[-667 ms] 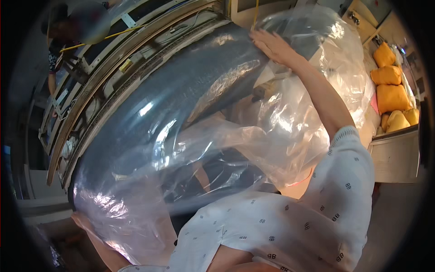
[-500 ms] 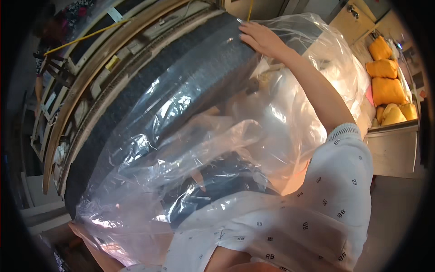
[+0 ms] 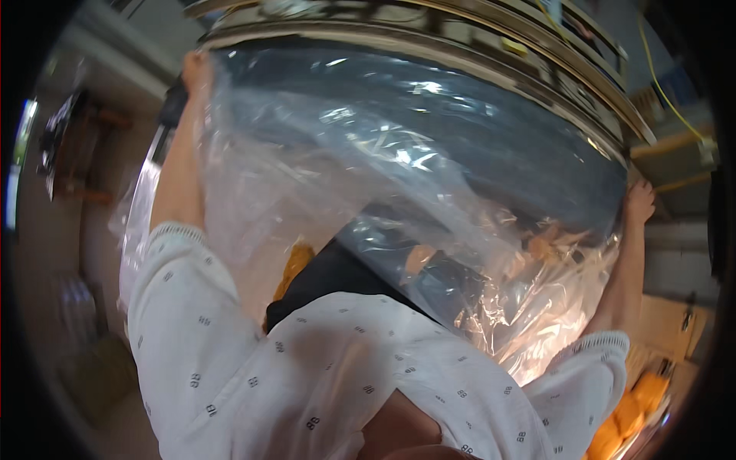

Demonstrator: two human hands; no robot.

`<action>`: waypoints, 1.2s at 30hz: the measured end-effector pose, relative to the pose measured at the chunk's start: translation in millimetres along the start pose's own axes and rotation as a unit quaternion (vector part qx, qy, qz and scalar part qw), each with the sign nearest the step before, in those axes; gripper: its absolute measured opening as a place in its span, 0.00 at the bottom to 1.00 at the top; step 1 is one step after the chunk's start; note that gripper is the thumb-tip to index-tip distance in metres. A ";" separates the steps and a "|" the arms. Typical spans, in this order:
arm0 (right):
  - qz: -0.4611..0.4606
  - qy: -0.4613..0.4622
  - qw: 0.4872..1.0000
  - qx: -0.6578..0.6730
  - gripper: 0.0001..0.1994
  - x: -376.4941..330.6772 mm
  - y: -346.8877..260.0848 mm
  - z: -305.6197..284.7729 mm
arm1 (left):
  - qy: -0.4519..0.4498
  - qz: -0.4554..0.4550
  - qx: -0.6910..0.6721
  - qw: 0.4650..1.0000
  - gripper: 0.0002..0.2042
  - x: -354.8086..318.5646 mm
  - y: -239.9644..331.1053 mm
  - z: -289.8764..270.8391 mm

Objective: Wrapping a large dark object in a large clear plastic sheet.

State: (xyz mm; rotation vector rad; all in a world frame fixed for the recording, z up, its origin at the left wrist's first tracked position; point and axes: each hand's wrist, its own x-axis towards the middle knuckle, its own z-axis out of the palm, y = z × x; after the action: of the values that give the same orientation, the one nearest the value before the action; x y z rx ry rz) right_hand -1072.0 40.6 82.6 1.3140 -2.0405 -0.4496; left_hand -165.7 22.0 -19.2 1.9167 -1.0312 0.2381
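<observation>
A sheet of clear plastic (image 3: 268, 184) spreads across the middle of the scene, lying over a long, dark blue-grey piece (image 3: 521, 165) that runs from far left to the right, its far edge beside a long frame (image 3: 429, 42) with brown rails. The left arm is stretched out to the far left, and the left hand (image 3: 196, 70) is at that end of the dark piece, its grip closed on the gathered edge of the plastic. The right arm reaches to the right, where the right hand (image 3: 641, 202) is at the other end of the dark piece, fingers bent at its edge; I cannot tell whether this grip is clamped on anything. Between the arms the plastic is creased, with bright glints on the far side and a warm shine at the near right. A black cloth (image 3: 337, 284) shows near the middle, just beyond the person's white shirt (image 3: 330, 383) with small dark marks, and beside it, to the left, is a mustard-coloured thing (image 3: 295, 268). A small yellow block (image 3: 514, 47) sits on the frame, a yellow cord (image 3: 661, 84) hangs at the far right, and orange bundles (image 3: 630, 414) lie at the near right.
</observation>
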 end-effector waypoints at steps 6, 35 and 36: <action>-0.335 0.299 0.695 0.562 0.16 -109.2 -149.4 -256.6 | 0.143 0.033 0.042 0.988 0.08 36.7 -54.9 -62.3; -0.313 -0.419 0.371 0.767 0.08 -307.6 -209.6 -301.2 | 0.173 -0.042 -0.095 0.979 0.13 36.5 -39.4 -10.4; -0.173 -0.307 0.168 0.921 0.10 -288.5 -172.5 -294.8 | 0.173 -0.041 -0.108 0.978 0.13 27.3 -21.2 -16.2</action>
State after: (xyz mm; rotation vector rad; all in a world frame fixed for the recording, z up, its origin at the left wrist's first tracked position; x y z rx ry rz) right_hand -673.6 243.2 93.2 -1.0567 0.6830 -1.0749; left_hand -129.0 24.4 -8.9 1.6449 -0.7139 0.3825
